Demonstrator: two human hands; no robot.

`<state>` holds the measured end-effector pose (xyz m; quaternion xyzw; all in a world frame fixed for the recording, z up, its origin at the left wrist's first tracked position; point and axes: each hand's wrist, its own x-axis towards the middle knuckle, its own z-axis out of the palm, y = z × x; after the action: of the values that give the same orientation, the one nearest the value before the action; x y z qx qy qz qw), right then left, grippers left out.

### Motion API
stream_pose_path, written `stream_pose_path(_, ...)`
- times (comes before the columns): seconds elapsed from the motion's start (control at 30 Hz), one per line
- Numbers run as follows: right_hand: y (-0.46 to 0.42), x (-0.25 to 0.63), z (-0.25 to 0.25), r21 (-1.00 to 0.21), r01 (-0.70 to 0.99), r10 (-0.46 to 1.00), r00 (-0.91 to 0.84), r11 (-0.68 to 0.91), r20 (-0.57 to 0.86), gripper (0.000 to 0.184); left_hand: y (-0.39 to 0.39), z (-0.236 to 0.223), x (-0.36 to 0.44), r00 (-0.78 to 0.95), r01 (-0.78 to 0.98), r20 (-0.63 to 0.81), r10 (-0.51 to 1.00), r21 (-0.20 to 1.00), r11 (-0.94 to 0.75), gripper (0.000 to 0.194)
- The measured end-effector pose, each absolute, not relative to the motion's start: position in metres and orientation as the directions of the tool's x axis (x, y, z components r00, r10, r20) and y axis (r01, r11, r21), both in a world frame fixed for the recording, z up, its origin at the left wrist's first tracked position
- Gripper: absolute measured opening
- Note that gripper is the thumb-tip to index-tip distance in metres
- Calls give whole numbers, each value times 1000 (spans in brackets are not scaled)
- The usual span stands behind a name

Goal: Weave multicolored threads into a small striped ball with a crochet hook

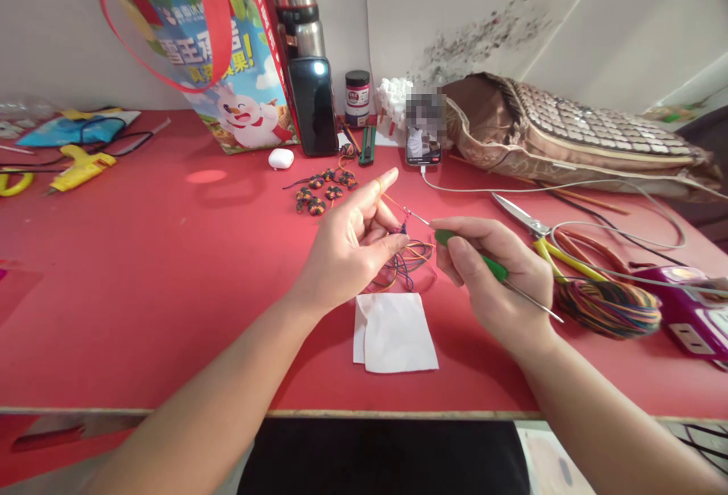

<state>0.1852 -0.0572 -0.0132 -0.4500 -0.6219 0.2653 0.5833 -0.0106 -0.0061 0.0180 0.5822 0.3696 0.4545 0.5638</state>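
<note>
My left hand (358, 241) is closed, thumb and fingers pinching a small dark crochet piece (403, 229), its index finger raised with orange yarn looped round it. My right hand (494, 275) grips a crochet hook (494, 267) by its green handle. The thin metal tip of the hook meets the yarn just above the left fingertips. Below the hands lies a loose tangle of multicoloured yarn (410, 260) on the red table (142, 290). Several small round crocheted pieces (317, 206) in black and orange lie beyond my left hand.
Folded white paper (401, 332) lies near the table's front edge. To the right are scissors (526, 218), a yarn bundle (608, 307) and a purple power strip (691, 313). Behind stand two phones (314, 108), a thermos (296, 10) and a gift bag (239, 63). A yellow glue gun (83, 169) lies left.
</note>
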Motion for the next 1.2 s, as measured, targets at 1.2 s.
stream_pose_path(1.2,-48,187,-16,-427,455,604,-377,781,703,20,2,10,-20,593,-155,-131,794,950,272,93)
